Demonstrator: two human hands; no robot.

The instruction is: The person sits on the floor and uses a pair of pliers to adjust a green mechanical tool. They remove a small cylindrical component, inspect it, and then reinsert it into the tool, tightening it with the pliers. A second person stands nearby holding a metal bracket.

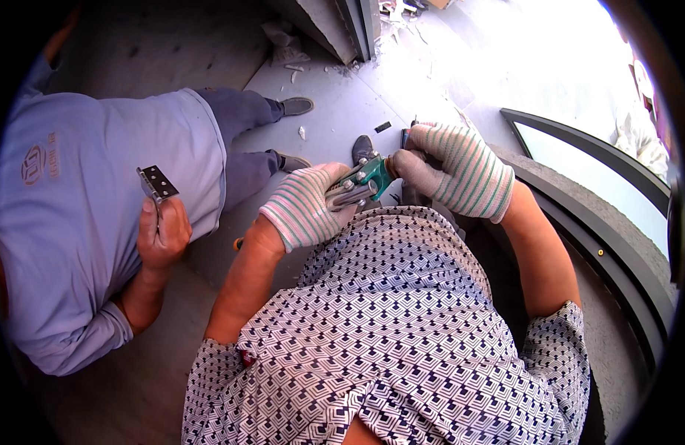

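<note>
Both my hands wear white work gloves with green stripes. My left hand (pixel 307 202) is closed round the metal lever arms of a hand riveter (pixel 372 178) with a green head, held level in front of my waist. At its brass-coloured nose, my right hand (pixel 452 167) is closed, thumb and fingers pressed together. A small dark and blue piece (pixel 405 139) shows by the right fingertips; I cannot make out what it is. On the left, a co-worker's bare hand (pixel 164 230) holds up a dark hinge (pixel 158 184) with screw holes.
The co-worker (pixel 120 170) in a light blue shirt stands close at my left. A dark metal frame (pixel 624 297) curves along my right, with a glass panel (pixel 617 170) beyond it. White scraps and a small dark piece (pixel 382 127) lie on the floor ahead, near a door-frame edge (pixel 359 30).
</note>
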